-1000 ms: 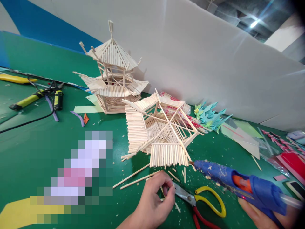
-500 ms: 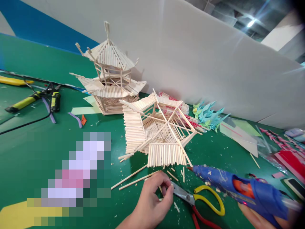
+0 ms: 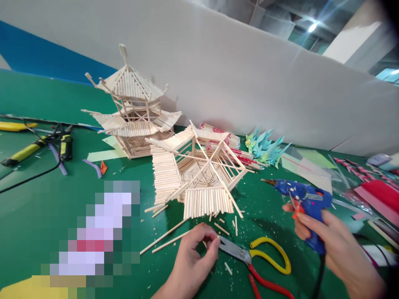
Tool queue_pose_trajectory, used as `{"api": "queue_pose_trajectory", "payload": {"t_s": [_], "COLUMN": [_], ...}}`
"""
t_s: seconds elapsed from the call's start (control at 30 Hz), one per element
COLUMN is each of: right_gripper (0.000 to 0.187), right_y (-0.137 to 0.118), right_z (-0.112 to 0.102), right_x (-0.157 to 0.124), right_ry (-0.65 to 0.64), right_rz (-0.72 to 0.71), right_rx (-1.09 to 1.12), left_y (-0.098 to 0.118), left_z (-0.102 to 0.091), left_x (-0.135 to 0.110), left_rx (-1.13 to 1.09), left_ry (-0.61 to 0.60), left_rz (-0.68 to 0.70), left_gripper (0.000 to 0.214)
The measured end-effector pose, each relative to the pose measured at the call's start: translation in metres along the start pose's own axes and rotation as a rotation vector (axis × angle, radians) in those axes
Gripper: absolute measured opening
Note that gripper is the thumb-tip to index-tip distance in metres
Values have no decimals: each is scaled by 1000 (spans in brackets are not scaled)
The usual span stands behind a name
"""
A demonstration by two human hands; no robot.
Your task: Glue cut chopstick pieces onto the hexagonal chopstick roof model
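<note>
My right hand [image 3: 333,236] grips a blue hot glue gun [image 3: 307,199], a finger on its orange trigger and the nozzle pointing left above the table. My left hand [image 3: 195,257] is closed in a pinch, a tiny pale tip of what looks like a short wooden stick showing at the fingertips. Just beyond it stands a half-roofed stick model [image 3: 208,201], its front and left roof panels covered with sticks and other parts open framing. Scissors-like cutters [image 3: 237,251] with one yellow and one red handle lie right beside my left fingertips.
Behind to the left rises a two-tiered stick pavilion [image 3: 134,128]. Wire strippers [image 3: 40,145] lie far left. Packs of sticks [image 3: 224,135] and teal folded paper [image 3: 266,147] sit along the wall. Loose sticks [image 3: 170,241] and offcuts litter the green table; a blurred patch covers the left front.
My right hand has drawn the glue gun up and back, away from the front roof panel's corner, and turned it. My left hand keeps its pinch. The whole view has shifted slightly.
</note>
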State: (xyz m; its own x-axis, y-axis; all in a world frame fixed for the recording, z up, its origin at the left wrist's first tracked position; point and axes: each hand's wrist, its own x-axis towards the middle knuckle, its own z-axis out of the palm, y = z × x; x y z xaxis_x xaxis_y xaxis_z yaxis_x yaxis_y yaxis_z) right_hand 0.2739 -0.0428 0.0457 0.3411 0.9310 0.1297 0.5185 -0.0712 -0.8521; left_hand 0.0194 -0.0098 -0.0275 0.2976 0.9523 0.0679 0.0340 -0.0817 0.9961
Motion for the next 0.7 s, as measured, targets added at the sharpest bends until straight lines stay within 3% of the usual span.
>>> {"api": "queue_pose_trajectory", "payload": {"t_s": [0.07, 0.13, 0.3, 0.43, 0.53, 0.57, 0.63, 0.7], "right_gripper": [18, 19, 22, 28, 30, 23, 14, 18], "right_y": [14, 31, 67, 63, 33, 20, -4, -21], "right_z": [5, 15, 38, 36, 37, 41, 54, 70], "right_x": [10, 16, 27, 21, -4, -16, -36, -48], "right_ry": [-52, -85, -92, 34, 151, 179, 83, 15], "right_rz": [209, 318, 339, 246, 81, -94, -415, -622], "right_rx": [101, 77, -71, -273, -358, -352, -214, -115], "left_y": [4, 10, 27, 35, 39, 40, 42, 44], "left_z": [1, 2, 7, 12, 18, 21, 26, 30], "left_x": [-1, -2, -5, -6, -7, -7, -7, -7], "left_rx": [-100, -257, -730, -903, -942, -955, -982, -1018], "left_ry": [24, 54, 53, 30, 29, 24, -3, -34], "left_rz": [-97, -248, -476, -558, -613, -628, -647, -642], "left_gripper": [11, 14, 15, 14, 13, 12, 12, 11]}}
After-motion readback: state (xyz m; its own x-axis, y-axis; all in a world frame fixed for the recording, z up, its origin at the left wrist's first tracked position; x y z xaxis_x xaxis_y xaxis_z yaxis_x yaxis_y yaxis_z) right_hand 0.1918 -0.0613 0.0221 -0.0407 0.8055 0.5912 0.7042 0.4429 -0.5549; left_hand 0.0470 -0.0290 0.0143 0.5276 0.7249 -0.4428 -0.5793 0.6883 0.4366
